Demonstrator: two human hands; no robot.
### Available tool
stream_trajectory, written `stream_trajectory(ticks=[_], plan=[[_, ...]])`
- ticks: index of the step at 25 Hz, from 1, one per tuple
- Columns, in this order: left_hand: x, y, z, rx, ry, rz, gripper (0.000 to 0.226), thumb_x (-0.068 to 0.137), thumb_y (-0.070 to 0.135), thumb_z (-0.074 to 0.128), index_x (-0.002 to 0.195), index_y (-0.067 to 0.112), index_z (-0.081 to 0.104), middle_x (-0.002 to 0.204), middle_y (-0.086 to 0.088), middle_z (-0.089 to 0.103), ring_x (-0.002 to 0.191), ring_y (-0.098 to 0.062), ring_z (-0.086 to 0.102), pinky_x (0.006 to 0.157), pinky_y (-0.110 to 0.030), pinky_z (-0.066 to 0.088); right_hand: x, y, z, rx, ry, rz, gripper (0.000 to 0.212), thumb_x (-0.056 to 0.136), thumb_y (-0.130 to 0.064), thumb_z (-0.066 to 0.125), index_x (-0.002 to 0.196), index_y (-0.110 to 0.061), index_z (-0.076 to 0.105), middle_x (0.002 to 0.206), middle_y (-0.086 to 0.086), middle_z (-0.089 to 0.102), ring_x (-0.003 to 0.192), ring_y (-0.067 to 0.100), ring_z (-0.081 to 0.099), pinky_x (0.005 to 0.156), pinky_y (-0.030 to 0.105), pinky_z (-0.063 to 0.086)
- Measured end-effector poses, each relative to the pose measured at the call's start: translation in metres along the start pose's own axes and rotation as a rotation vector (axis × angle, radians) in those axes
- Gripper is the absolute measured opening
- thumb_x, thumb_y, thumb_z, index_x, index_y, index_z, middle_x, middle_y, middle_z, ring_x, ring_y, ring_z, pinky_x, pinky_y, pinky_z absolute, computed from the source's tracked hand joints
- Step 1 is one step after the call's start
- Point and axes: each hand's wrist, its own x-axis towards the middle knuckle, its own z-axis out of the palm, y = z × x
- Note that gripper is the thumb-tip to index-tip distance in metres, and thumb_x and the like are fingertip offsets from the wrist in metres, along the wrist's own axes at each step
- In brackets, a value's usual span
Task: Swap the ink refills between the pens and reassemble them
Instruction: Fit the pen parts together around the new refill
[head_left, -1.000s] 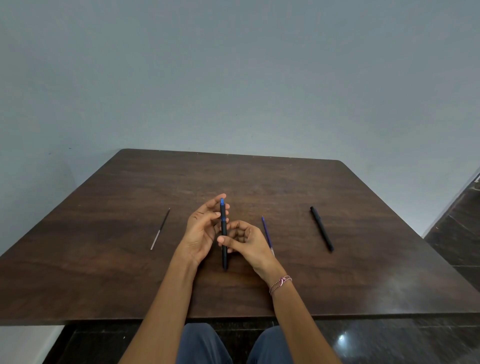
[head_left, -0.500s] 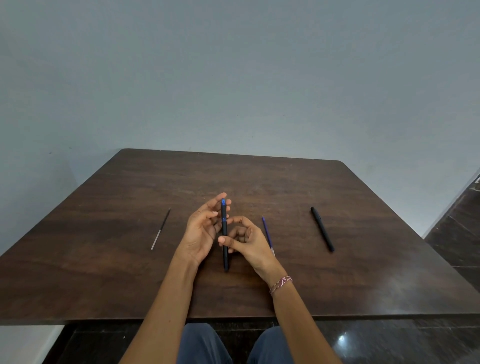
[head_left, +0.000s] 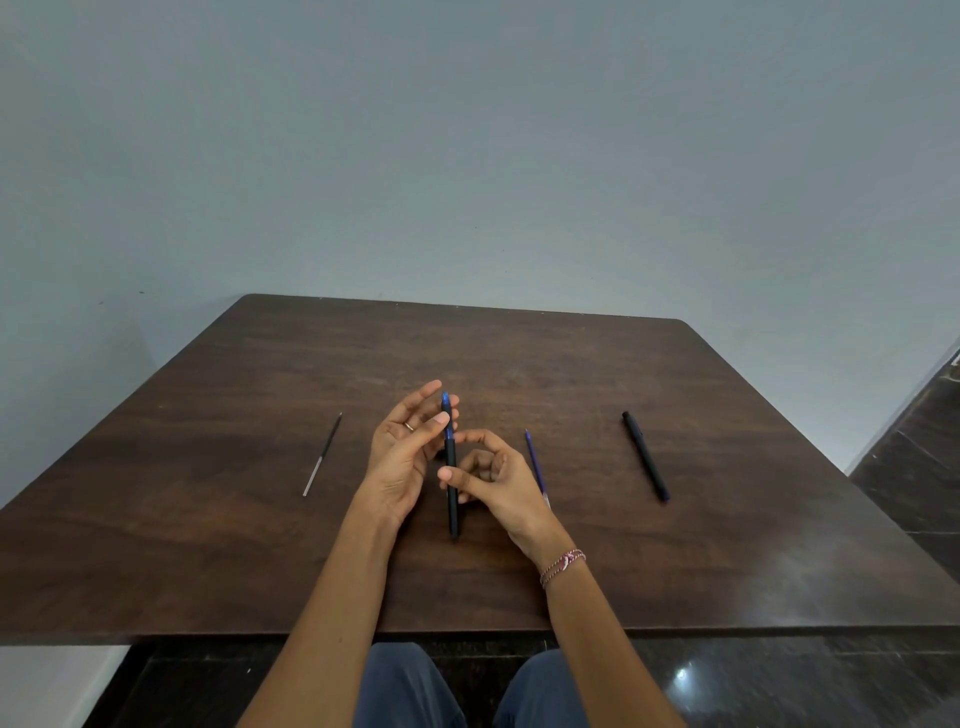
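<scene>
Both hands (head_left: 405, 462) pinch the blue-topped pen (head_left: 451, 467) being reassembled, while the blue refill (head_left: 535, 462) at three o'clock and black pen (head_left: 645, 457) wait.

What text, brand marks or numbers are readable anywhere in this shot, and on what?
None readable.
Held pen: no print visible on its black barrel or blue end.
Black pen on the table: no marking can be made out.
Blue refill and dark refill: too thin to show any text.
</scene>
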Motion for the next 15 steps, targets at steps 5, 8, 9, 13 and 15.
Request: stream_trajectory(ticks=[5, 8, 9, 13, 15], plan=[[0.0014, 0.0002, -0.0011, -0.02, 0.052, 0.05, 0.039, 0.07, 0.002, 0.065, 0.107, 0.014, 0.064, 0.096, -0.002, 0.073, 0.089, -0.012, 0.068, 0.071, -0.02, 0.056, -0.002, -0.001, 0.0005, -0.025, -0.014, -0.002, 0.034, 0.079, -0.013, 0.074, 0.107, -0.024, 0.058, 0.072, 0.004, 0.066, 0.071, 0.016, 0.062, 0.065, 0.022, 0.051], [0.0015, 0.0003, -0.0007, -0.012, 0.065, 0.08, 0.038, 0.069, 0.003, 0.066, 0.105, 0.015, 0.064, 0.093, 0.0, 0.073, 0.087, -0.01, 0.068, 0.07, -0.019, 0.055, -0.0028, -0.0016, 0.0005, -0.028, -0.036, -0.007, 0.033, 0.08, -0.013, 0.073, 0.107, -0.023, 0.058, 0.071, 0.004, 0.066, 0.073, 0.016, 0.062, 0.065, 0.022, 0.051], [0.0013, 0.0008, -0.0005, -0.017, 0.072, 0.091, 0.038, 0.069, 0.004, 0.066, 0.105, 0.015, 0.063, 0.092, 0.001, 0.074, 0.086, -0.009, 0.068, 0.071, -0.019, 0.055, -0.0032, -0.002, 0.0007, -0.028, -0.045, -0.005, 0.033, 0.08, -0.013, 0.073, 0.107, -0.024, 0.058, 0.071, 0.004, 0.065, 0.074, 0.016, 0.063, 0.065, 0.022, 0.051], [0.0015, 0.0047, -0.0028, -0.094, 0.113, 0.121, 0.043, 0.063, 0.008, 0.071, 0.105, 0.016, 0.063, 0.091, 0.002, 0.074, 0.084, -0.007, 0.068, 0.069, -0.017, 0.055, -0.004, -0.0026, 0.0009, -0.061, -0.085, 0.007, 0.034, 0.081, -0.014, 0.072, 0.11, -0.022, 0.058, 0.071, 0.002, 0.066, 0.075, 0.014, 0.065, 0.066, 0.023, 0.051], [0.0024, 0.0054, -0.0056, -0.148, 0.134, 0.126, 0.041, 0.068, 0.004, 0.066, 0.107, 0.015, 0.062, 0.092, 0.001, 0.073, 0.084, -0.007, 0.068, 0.069, -0.017, 0.055, -0.0045, -0.0032, 0.0013, -0.078, -0.104, 0.015, 0.035, 0.081, -0.013, 0.072, 0.112, -0.02, 0.057, 0.071, 0.0, 0.066, 0.075, 0.013, 0.065, 0.065, 0.022, 0.051]])
